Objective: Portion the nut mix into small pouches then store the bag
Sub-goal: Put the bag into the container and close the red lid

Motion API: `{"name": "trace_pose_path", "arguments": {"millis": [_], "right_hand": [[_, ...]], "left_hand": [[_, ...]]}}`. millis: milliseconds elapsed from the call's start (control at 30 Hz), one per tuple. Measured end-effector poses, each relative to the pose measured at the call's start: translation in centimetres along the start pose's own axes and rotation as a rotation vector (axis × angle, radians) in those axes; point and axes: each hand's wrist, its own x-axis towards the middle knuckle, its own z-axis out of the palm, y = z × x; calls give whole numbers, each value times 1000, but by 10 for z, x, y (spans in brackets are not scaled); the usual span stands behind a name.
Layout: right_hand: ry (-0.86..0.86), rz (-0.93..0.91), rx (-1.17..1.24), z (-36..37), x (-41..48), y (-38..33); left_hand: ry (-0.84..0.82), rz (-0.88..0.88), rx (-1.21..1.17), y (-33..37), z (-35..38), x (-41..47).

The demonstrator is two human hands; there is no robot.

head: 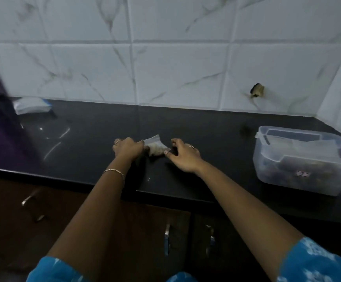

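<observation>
**Holding a small pouch of nuts on the dark counter**

Lying on the black counter [206,139], the small clear pouch [155,146] sat between two hands. It had pale nut mix inside. The left hand [127,148] pinched the pouch's left top edge. The right hand [182,154] was spread loose, its thumb touching the pouch's right corner but gripping nothing. A clear plastic box [300,159] with dark food and its lid on stood well apart at the right. A stack of empty pouches [31,105] lay far left by the tiled wall [175,58].
</observation>
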Motion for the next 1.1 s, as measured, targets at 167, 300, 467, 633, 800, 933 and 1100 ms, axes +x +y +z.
{"name": "trace_pose_path", "arguments": {"millis": [167, 300, 467, 633, 800, 933, 1100], "right_hand": [[45, -69, -86, 9, 7, 3], [40, -64, 48, 5, 4, 4], [115, -53, 464, -23, -3, -4], [267, -90, 617, -81, -14, -16], [449, -72, 530, -145, -48, 1], [544, -27, 490, -187, -81, 34], [622, 70, 432, -217, -118, 77]], "left_hand": [[29, 13, -90, -2, 5, 7], [-22, 45, -578, 4, 7, 3], [-147, 140, -842, 38, -6, -22], [-206, 276, -971, 91, -19, -55], [-267, 349, -1078, 146, -4, -94], [-297, 371, -1171, 186, 21, -131], [-463, 501, -998, 221, 57, -161]]}}
